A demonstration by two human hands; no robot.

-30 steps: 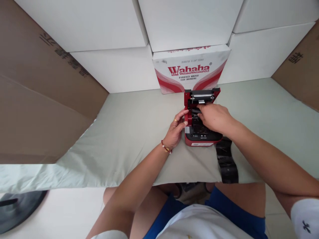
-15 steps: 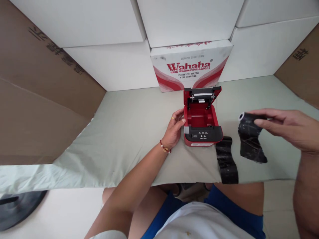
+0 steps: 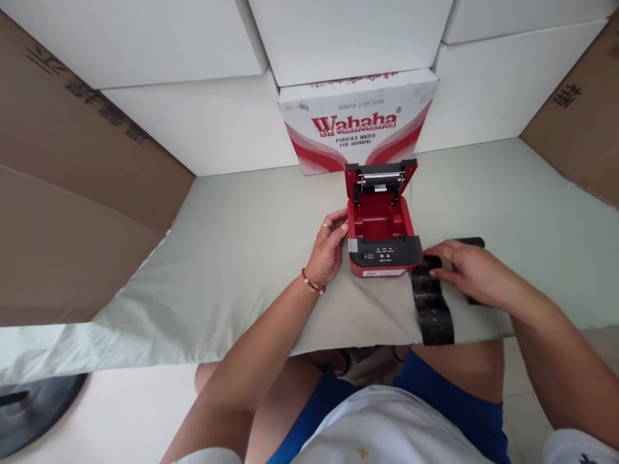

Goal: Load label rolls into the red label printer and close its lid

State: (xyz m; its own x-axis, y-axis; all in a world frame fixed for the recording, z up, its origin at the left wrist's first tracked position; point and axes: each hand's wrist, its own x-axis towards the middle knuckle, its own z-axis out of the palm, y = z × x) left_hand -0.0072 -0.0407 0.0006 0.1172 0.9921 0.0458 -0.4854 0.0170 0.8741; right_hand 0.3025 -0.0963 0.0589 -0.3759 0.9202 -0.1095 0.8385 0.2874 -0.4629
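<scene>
A small red and black printer (image 3: 382,225) stands on the pale green cloth (image 3: 232,258) with its lid up and its red roll bay bare. My left hand (image 3: 329,248) rests against the printer's left side, fingers curled on its edge. My right hand (image 3: 471,274) lies low on the cloth to the right of the printer. Its fingers are stretched over a black roll (image 3: 471,243), which lies mostly under the hand. They also touch the top of a black paper strip (image 3: 432,309) that runs to the table's front edge.
A white and red Wahaha carton (image 3: 358,122) stands just behind the printer among white boxes (image 3: 193,122). Brown cardboard (image 3: 72,193) walls in the left side and the far right (image 3: 575,109). A dark round object (image 3: 33,406) lies on the floor at lower left.
My right hand lifted a black roll out of the printer, carried it to the right, then came down onto the cloth beside the black strip. The left hand stayed on the printer.
</scene>
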